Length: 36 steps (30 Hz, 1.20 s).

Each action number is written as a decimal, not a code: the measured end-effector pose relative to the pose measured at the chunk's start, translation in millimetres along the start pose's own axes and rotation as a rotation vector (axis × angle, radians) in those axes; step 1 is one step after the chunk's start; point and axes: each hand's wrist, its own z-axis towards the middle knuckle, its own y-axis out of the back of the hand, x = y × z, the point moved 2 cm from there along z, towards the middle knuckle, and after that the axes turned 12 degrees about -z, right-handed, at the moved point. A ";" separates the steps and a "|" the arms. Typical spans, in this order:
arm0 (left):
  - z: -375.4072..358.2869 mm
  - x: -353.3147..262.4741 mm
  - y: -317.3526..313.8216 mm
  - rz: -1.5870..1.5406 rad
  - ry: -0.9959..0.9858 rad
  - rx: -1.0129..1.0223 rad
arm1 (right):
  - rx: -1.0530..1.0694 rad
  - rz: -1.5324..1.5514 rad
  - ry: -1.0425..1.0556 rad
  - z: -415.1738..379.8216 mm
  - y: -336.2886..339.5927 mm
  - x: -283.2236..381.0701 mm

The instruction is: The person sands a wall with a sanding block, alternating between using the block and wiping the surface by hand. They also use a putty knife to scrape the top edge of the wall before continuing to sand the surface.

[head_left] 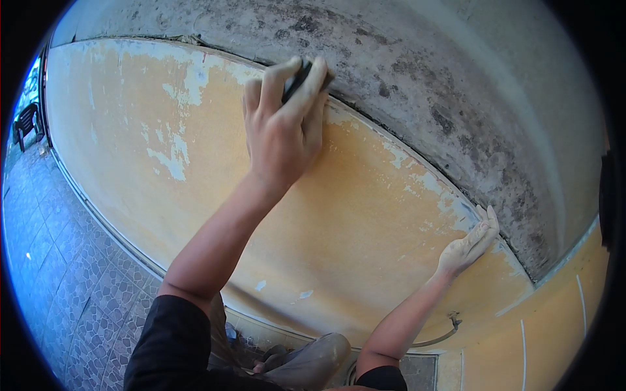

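My left hand (283, 127) is raised to the top edge of a yellow wall (313, 215), its fingers closed around a small dark block (298, 79). The block sits at the seam where the yellow paint meets a grey, stained ledge (417, 91); its underside is hidden by my fingers. Farther right along the same edge, my right hand (471, 242) leans on the wall with its fingers stretched out, holding nothing. Pale dust coats both hands. Around them the paint is worn, with white patches (175, 156) showing through.
Stone-patterned floor tiles (91, 313) run along the wall's foot at left, with a dark chair (28, 124) at the far end. A tap (454, 319) with a hose sticks out low on the right. My bent knee (319, 362) is close to the wall.
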 end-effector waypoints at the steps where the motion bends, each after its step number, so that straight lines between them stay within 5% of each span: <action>1: 2.7 -1.0 -2.3 0.027 0.012 -0.046 | -0.006 -0.004 -0.009 -0.8 1.3 -0.3; 5: -54.5 -22.1 2.3 0.016 -0.040 0.091 | -0.031 -0.019 -0.010 -1.0 0.0 3.4; 10: 0.7 -6.7 -2.7 0.016 -0.017 0.001 | -0.003 -0.006 -0.003 -1.0 1.0 0.1; 15: -81.0 -40.5 -5.3 -0.058 -0.009 0.145 | -0.029 -0.024 0.004 0.1 0.2 3.4; 23: -44.7 -57.1 -37.0 -0.121 -0.035 0.103 | -0.023 0.027 -0.005 -1.0 0.6 3.0; 25: -88.3 -91.9 -38.4 -0.210 -0.181 0.395 | -0.032 0.002 0.014 -0.8 -0.8 0.5; 28: -91.5 -100.5 -36.7 -0.267 -0.249 0.446 | -0.045 0.029 0.007 -2.3 2.4 0.6; 31: -43.7 -81.2 -55.3 -0.138 -0.165 0.177 | 0.025 0.064 0.002 -1.6 6.8 -2.0; 34: -29.9 -90.5 -61.9 -0.143 -0.066 0.116 | 0.000 0.060 0.048 -2.8 4.3 -3.3; 36: -77.5 -107.2 -56.2 -0.184 -0.175 0.296 | -0.031 0.067 0.055 -1.9 1.2 -3.0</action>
